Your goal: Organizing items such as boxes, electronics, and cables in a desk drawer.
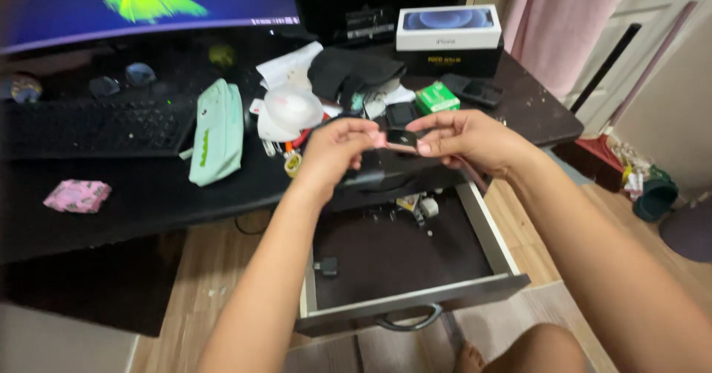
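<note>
Small black object (401, 138), squarish, glossy top, pinched between both hands over the open drawer. What it is exactly: can't tell. Left hand (335, 150) grip: thumb and fingers closed on the object's left edge, a dark strap-like piece hangs below that grip. Right hand (463, 139) grip: fingertips (424, 148) closed on the right edge, thumb on top. Both grips touching the same object, hands nearly meeting.

Directly below the grip: drawer (415, 299), pulled out, dark floor, pale side walls, curved handle at front. Small black plug-like item (327, 266) lies in it below-left of the grip; a clutter of small white and dark bits sits at the drawer's back, right under the hands.

Behind the grip on the tabletop (133, 195): green small box (437, 97), black cloth bundle (348, 73), white round lump (293, 106). Further behind: white phone box (448, 27) stacked on a dark box. Left of the grip: mint-green pouch (217, 132), then black keyboard (93, 124), pink packet (77, 195) well apart. Monitor (141, 6) at far back-left.

Below-right of the grip: bare knee, wood floor.
</note>
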